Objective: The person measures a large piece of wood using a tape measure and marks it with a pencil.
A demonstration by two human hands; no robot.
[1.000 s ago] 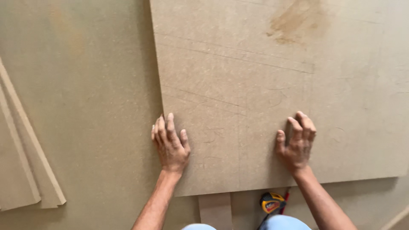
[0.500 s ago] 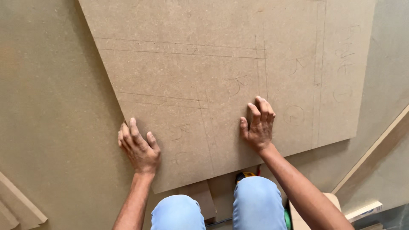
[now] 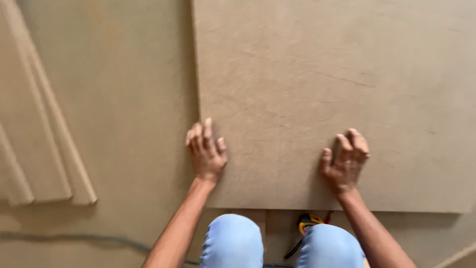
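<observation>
Both hands, left hand (image 3: 206,151) and right hand (image 3: 344,161), press flat on a brown fibreboard panel (image 3: 322,89).

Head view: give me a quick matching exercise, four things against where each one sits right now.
Things:
1. left hand
2. right hand
3. tape measure
4. narrow strips

Places:
A. between the knees, below the board's near edge
B. far left, lying side by side
C. at the board's left edge
D. flat on the board, near its front edge

Pairs: 1-C, 2-D, 3-A, 4-B
</observation>
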